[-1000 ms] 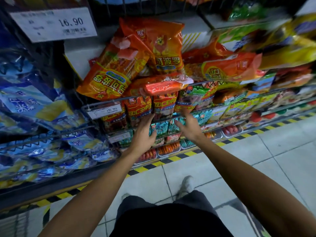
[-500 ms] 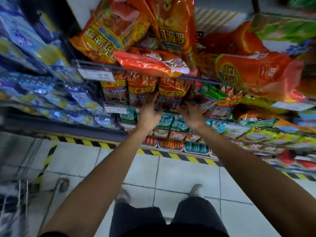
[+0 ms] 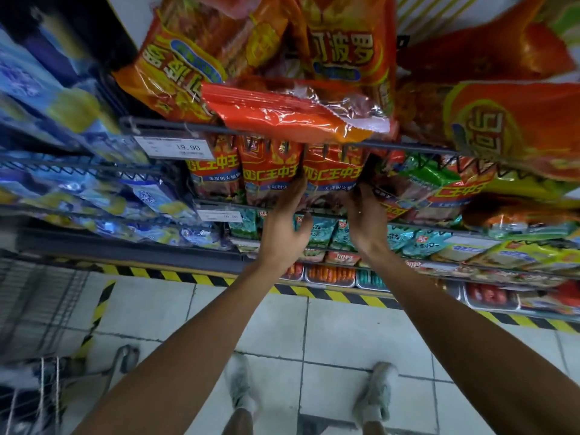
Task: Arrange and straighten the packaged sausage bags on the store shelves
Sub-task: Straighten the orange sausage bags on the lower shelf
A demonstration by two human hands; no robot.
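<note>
Two hands (image 3: 326,224) — three upright red sausage bags (image 3: 270,171).

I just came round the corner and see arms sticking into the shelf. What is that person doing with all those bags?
A person is tidying sausage bags on a store shelf. Both hands are at one red sausage bag standing in a row behind the wire rail: the left hand is against its left edge and the right hand against its right edge, as if squaring it up. Just above, an orange bag lies flat across the rail, not yet straightened. A price tag hangs to the left.
</note>
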